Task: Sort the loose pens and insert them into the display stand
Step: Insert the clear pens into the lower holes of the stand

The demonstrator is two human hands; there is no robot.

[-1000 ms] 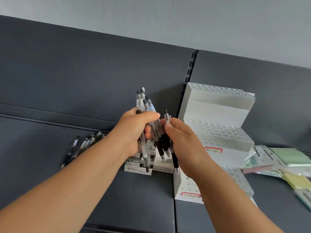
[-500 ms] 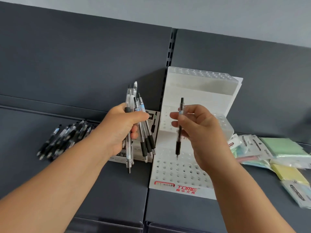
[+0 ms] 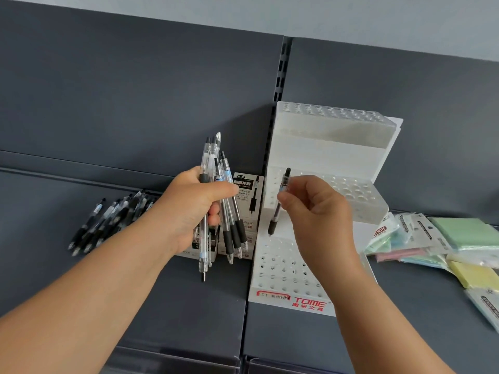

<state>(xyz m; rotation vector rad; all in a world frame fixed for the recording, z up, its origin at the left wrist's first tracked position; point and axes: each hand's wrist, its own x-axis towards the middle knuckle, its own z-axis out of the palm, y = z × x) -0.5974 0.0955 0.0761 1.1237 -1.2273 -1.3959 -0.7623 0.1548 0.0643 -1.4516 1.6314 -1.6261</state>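
Note:
A white stepped display stand (image 3: 324, 163) with rows of holes stands on the dark shelf right of centre; all visible holes hold nothing. My right hand (image 3: 316, 211) pinches a single clear pen with a black grip (image 3: 278, 209), held nearly upright, tip down, just above the back-left holes of the lowest step. My left hand (image 3: 194, 209) grips a bundle of several clear pens (image 3: 216, 168), left of the stand. More loose pens (image 3: 113, 220) lie in a heap on the shelf at the left.
Pen boxes (image 3: 247, 201) stand behind my left hand, against the stand's left side. Packets of coloured sticky notes (image 3: 442, 238) are spread on the shelf to the right. A dark back panel (image 3: 135, 103) rises behind everything.
My right hand has drawn one pen out of the bundle and carried it right and down to the stand's lowest step. The view has shifted down and right.

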